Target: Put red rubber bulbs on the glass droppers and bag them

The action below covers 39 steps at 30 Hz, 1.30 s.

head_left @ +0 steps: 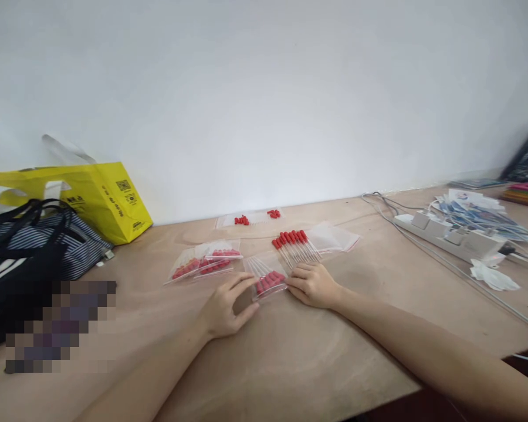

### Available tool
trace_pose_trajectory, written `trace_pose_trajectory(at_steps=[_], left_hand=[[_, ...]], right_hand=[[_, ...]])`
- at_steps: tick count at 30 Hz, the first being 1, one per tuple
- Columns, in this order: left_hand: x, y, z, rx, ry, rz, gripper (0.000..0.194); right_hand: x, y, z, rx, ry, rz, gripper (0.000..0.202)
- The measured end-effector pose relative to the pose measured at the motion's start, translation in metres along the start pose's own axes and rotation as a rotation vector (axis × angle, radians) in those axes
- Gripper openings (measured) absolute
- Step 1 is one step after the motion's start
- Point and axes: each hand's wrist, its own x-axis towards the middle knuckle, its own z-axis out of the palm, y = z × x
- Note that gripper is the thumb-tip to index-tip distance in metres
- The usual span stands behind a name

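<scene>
A small clear zip bag lies on the table between my hands, holding several white sticks with thick red ends. My left hand rests at its left side, thumb and forefinger spread apart, their tips at the bag's edge. At the bag's right corner, the fingers of my right hand are curled together on the plastic; the fingertips are partly hidden. Just beyond that hand, loose red-ended sticks lie in a row, partly over an unfilled clear bag. To the left are filled zip bags, overlapping.
Near the wall lies another clear bag with red-ended pieces. A yellow bag and a dark striped bag stand left. On the right are a power strip, cables, a crumpled tissue and blue-white packets.
</scene>
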Motion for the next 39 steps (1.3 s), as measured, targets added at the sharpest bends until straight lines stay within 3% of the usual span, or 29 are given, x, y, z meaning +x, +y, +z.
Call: trace_pose_trajectory(at_steps=[2,4,7,10,17,24,29,39], left_hand=[[-0.003,0.006,-0.002,0.014,0.014,0.09,0.042],[-0.003,0.007,-0.001,0.08,0.077,0.17,0.032],[-0.001,0.0,0.005,0.256,0.18,0.316,0.012],[0.003,-0.011,0.01,0.432,0.21,0.408,0.011],[0.008,-0.025,0.014,0.522,0.198,0.415,0.019],[0.01,-0.027,0.011,0.522,0.202,0.447,0.019],[0.017,-0.018,0.011,0.493,0.224,0.427,0.015],[0.038,-0.006,0.03,0.464,0.27,0.467,0.015]], right_hand=[[0.002,-0.003,-0.001,-0.028,0.018,-0.026,0.02],[0.003,-0.003,-0.001,-0.062,0.036,-0.06,0.02],[0.003,0.001,0.0,-0.132,0.059,-0.138,0.02],[0.003,0.007,0.002,-0.182,0.069,-0.221,0.019],[0.011,0.013,0.008,-0.171,0.122,-0.3,0.019],[0.012,0.016,0.011,-0.145,0.138,-0.339,0.021],[0.013,0.013,0.012,-0.149,0.192,-0.252,0.019],[0.02,0.002,0.009,-0.095,0.196,-0.152,0.023]])
